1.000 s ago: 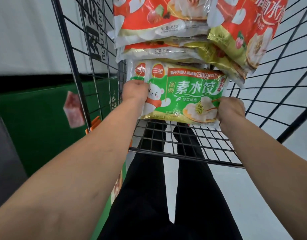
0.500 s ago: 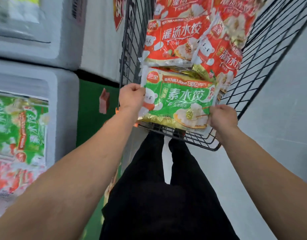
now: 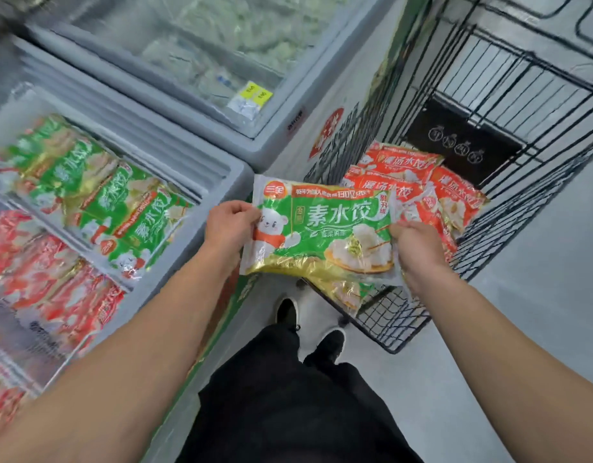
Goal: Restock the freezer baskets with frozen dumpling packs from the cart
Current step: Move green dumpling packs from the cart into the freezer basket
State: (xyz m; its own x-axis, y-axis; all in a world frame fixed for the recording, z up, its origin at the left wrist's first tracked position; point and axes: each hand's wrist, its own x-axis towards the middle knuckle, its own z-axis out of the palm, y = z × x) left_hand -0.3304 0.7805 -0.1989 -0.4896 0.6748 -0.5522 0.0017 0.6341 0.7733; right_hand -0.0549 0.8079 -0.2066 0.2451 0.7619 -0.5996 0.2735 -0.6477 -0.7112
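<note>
I hold a green dumpling pack (image 3: 325,228) flat between both hands, above the near corner of the black wire cart (image 3: 509,182). My left hand (image 3: 230,225) grips its left edge and my right hand (image 3: 417,250) grips its right edge. A second gold-edged pack (image 3: 342,289) shows just beneath it. Several red dumpling packs (image 3: 402,182) lie in the cart behind. To the left, the open freezer (image 3: 201,182) holds green packs (image 3: 98,195) in one basket and red packs (image 3: 48,279) in the nearer one.
A second chest freezer (image 3: 201,61) with a glass lid stands farther back, with yellow price tags (image 3: 256,93) on it. My legs and black shoes (image 3: 308,315) stand on the grey floor between freezer and cart. Open floor lies to the right.
The green pack has come up out of the cart and toward the freezer, still held in both hands. My view has swung left and down, so the open freezer baskets now show.
</note>
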